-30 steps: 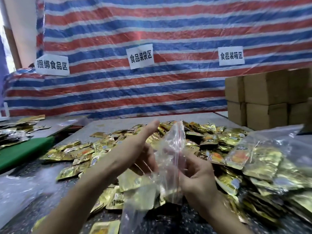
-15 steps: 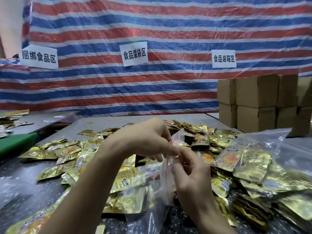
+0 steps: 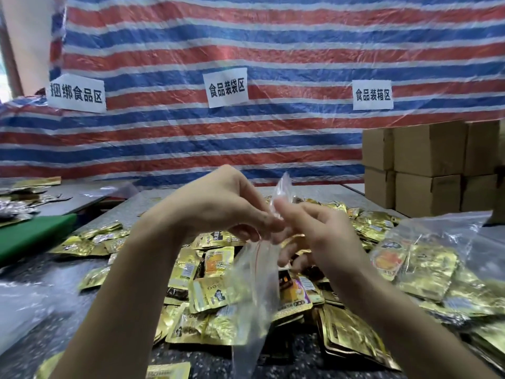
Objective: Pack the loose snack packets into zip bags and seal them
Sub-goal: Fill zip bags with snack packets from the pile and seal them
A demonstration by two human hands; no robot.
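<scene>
The clear zip bag (image 3: 252, 291) looks empty and hangs limp above the middle of the table (image 3: 128, 206). Its mouth is pinched between both hands, with one top corner poking up between them. The left hand (image 3: 218, 206) curls its fingertips onto one lip and the right hand (image 3: 325, 236) nips the other, so the bag's body trails below the grip. The step looks like working the seal apart. Next the lips need pulling wide, then one hand freed to gather snack packets (image 3: 207, 294), which are heaped directly underneath and spread toward the far edge. A filled bag (image 3: 426, 258) lies near the right edge, with cardboard boxes (image 3: 429, 170) behind it.
</scene>
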